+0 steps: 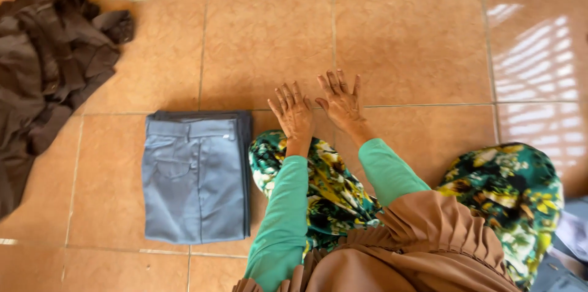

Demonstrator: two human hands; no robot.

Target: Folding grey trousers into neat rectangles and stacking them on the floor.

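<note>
Grey folded trousers (196, 175) beside seemingly flat left hand (294, 111).

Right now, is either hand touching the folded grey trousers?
No: left hand and right hand lie flat on the tiled floor, beside the folded grey trousers.

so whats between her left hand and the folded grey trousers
In the head view, only bare orange floor tile separates the left hand from the folded grey trousers. Lower down, the floral-clad knee nearly meets the trousers' edge.

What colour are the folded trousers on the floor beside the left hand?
Grey-blue, plain; the folded trousers show best in the head view, lying flat on the orange tiles.
</note>
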